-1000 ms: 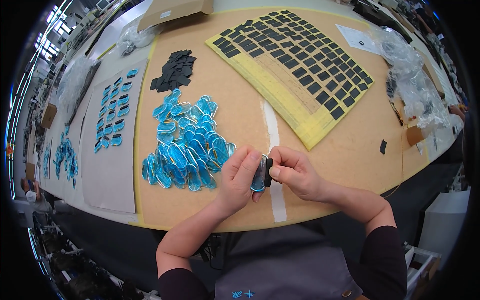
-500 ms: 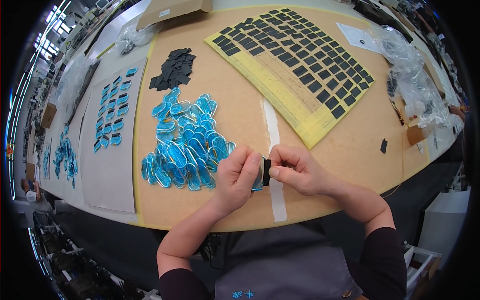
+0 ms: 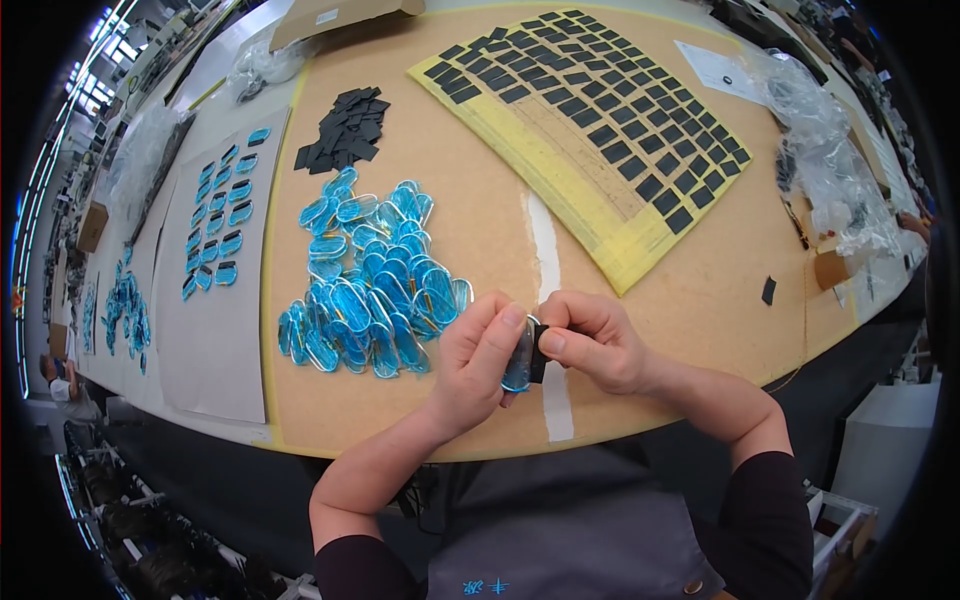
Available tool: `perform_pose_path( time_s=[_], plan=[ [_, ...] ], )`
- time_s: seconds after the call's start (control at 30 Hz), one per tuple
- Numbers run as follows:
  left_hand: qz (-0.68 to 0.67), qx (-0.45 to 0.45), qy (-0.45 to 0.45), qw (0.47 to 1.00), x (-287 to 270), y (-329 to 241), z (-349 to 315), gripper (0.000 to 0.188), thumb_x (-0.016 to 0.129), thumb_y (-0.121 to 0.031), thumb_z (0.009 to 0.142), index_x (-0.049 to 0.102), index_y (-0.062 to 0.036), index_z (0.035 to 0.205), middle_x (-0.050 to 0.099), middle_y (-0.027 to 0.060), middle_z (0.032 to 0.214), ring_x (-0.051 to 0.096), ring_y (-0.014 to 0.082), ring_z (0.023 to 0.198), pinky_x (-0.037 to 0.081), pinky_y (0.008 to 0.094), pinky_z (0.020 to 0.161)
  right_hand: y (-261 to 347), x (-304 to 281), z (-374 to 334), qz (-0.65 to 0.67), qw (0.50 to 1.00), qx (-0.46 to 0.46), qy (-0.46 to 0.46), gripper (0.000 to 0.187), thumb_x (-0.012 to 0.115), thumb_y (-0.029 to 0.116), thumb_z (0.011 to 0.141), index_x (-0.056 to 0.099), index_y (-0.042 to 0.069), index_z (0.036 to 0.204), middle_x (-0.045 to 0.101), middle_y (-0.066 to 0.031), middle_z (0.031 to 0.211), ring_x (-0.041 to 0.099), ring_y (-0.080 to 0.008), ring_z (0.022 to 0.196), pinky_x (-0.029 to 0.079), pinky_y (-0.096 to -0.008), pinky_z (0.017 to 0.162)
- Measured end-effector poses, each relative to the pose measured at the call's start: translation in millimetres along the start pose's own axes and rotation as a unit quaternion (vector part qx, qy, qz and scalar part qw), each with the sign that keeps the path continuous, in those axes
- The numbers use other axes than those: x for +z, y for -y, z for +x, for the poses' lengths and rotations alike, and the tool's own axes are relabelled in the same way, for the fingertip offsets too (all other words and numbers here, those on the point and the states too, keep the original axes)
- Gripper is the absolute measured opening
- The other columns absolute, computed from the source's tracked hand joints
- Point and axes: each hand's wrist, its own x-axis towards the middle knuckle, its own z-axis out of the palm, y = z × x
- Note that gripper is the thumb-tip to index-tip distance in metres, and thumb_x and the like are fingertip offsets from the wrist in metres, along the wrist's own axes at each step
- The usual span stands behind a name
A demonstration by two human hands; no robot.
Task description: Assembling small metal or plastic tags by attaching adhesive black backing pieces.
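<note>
Above the near edge of the table, my left hand is closed around a flat oval blue piece with a pale rim. Its lower end shows below my thumb; the rest is mostly hidden by my fingers. My right hand pinches a small black rectangular strip between thumb and forefinger. The strip stands right beside the blue piece, and I cannot tell whether it is stuck to it. Just left of my hands lies a heap of similar blue oval pieces, shiny and loosely stacked.
Behind the heap is a pile of black strips. A yellow-edged board bears rows of black rectangles. On the left, a grey sheet holds blue pieces with black strips. Clear plastic bags and a single black strip lie at right.
The blue piece shows more between my hands, and the black strip has tilted and shifted slightly down and right. Both hands keep nearly the same place; the view has shifted a little.
</note>
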Motion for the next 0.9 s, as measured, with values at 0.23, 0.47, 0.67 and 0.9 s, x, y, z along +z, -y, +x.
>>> perform_pose_path(
  time_s=[0.23,0.47,0.67,0.9],
  plan=[
    [0.012,0.065,-0.039,0.997,-2,8,0,0.023,0.038,-0.024,0.105,0.046,-0.0069,0.09,0.056,0.0033,0.066,0.048,0.0067,0.045,0.038,0.0198,0.04,15,2,6,-0.032,0.999,0.037,0.01,0.01,0.066,0.009,0.09,0.057,0.004,0.09,0.053,0.0055,0.078,0.043,0.0,0.068,0.035,-0.0179,0.059],
    [0.113,0.196,-0.006,0.974,-8,8,7,0.012,0.048,-0.01,0.101,0.055,-0.0017,0.097,0.061,0.0033,0.085,0.056,0.0069,0.073,0.046,0.0203,0.064,14,-11,4,-0.089,0.993,0.006,-0.074,0.009,0.068,0.008,0.086,0.06,0.004,0.084,0.057,0.0053,0.077,0.043,-0.0004,0.065,0.034,-0.0189,0.057],
    [0.113,0.141,-0.012,0.983,-11,5,6,0.007,0.063,-0.005,0.092,0.06,-0.0008,0.098,0.06,0.0027,0.087,0.055,0.0078,0.075,0.045,0.0215,0.066,25,-15,8,-0.215,0.972,-0.07,-0.069,0.01,0.07,0.008,0.081,0.063,0.004,0.087,0.061,0.002,0.077,0.052,-0.005,0.065,0.038,-0.0221,0.059],
    [0.208,0.154,0.024,0.966,-16,1,7,0.008,0.067,-0.004,0.088,0.062,-0.0009,0.092,0.062,0.0044,0.082,0.057,0.0102,0.07,0.046,0.0242,0.061,29,-14,6,-0.248,0.966,-0.059,-0.041,0.01,0.071,0.009,0.08,0.065,0.004,0.087,0.063,0.0018,0.077,0.055,-0.0053,0.07,0.04,-0.0222,0.06]
  ],
)
